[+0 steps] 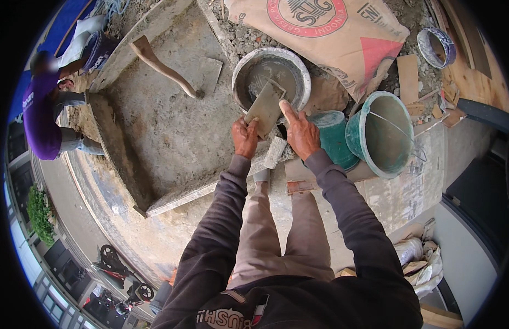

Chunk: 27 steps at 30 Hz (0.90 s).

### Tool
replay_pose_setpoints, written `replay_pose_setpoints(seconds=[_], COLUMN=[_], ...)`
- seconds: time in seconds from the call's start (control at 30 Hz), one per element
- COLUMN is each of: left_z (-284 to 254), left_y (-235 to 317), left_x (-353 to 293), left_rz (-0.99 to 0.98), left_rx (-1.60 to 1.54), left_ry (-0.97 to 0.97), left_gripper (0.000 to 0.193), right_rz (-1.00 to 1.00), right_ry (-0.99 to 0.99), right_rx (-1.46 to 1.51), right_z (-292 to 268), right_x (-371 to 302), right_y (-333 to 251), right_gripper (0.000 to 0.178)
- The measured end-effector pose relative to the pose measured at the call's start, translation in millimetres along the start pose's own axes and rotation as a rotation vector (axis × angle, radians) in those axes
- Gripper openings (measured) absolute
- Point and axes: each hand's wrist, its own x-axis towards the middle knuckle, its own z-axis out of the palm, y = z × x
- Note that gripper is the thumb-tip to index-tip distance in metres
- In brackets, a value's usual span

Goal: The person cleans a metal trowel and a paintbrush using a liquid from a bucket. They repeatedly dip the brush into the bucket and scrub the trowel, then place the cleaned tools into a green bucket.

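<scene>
Over the near edge of a round mortar basin, both my hands are on a flat rectangular trowel with a thin bent metal bracket at its far end. My left hand pinches the near left edge of the plate. My right hand is closed at its right side, around what looks like a wooden handle. Grey wet mortar lies in the basin. Just below the trowel sits a small mortar-crusted block.
Left is a shallow mixing trough with a wooden-handled hoe. Right stand two green buckets, one with a wire handle. A brown cement bag lies behind on gravel. Far left, a person in purple bends over a dark bucket.
</scene>
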Motion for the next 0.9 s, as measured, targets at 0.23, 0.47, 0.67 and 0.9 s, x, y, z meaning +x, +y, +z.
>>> replay_pose_setpoints(seconds=[0.23,0.47,0.67,0.9], left_z=[4,-3,-2,-4], left_y=[32,52,51,36], left_x=[-6,9,18,17], left_rz=[-0.151,-0.264,-0.379,-0.356], left_rx=[-0.419,-0.435,-0.492,-0.589], left_ry=[-0.050,-0.037,0.083,0.095], left_gripper=[0.034,0.036,0.036,0.034], right_rz=[0.014,0.049,-0.025,0.071], right_ry=[0.040,0.024,-0.110,0.007], right_rx=[0.013,-0.062,-0.095,-0.090], right_z=[12,1,-19,-12], right_x=[-1,-1,-16,17], right_y=[13,18,-20,5], right_gripper=[0.081,0.078,0.072,0.073])
